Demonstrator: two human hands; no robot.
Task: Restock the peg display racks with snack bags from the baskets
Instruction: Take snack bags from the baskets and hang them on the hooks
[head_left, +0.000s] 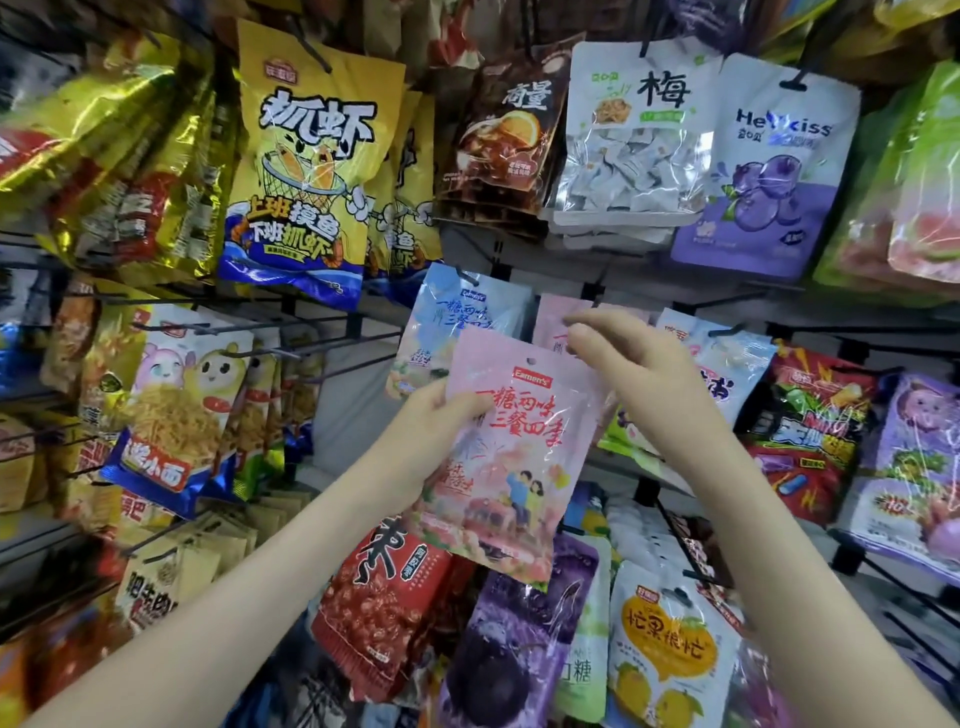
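l hand (441, 431) grips pink snack bag (514, 441) by left edge, mid-air, unhung. r hand (623, 374) fingers curled near peg (596, 293); hold unclear. risk: hang hole (530, 360) misses peg, bag drops.

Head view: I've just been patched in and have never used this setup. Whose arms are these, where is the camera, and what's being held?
There is no machine here: these are a person's two bare arms. The single picture comes from a camera worn on their head, looking forward and down. In front is a wall of wire pegs hung with snack bags, such as the yellow shrimp-snack bag and the purple blueberry bag. The left hand grips a pink Eamen's candy bag by its left edge; the bag is not on a peg. The right hand is raised by the bag's upper right corner, its fingers bent toward another pink bag hanging behind. I cannot tell whether it pinches anything. No basket shows.
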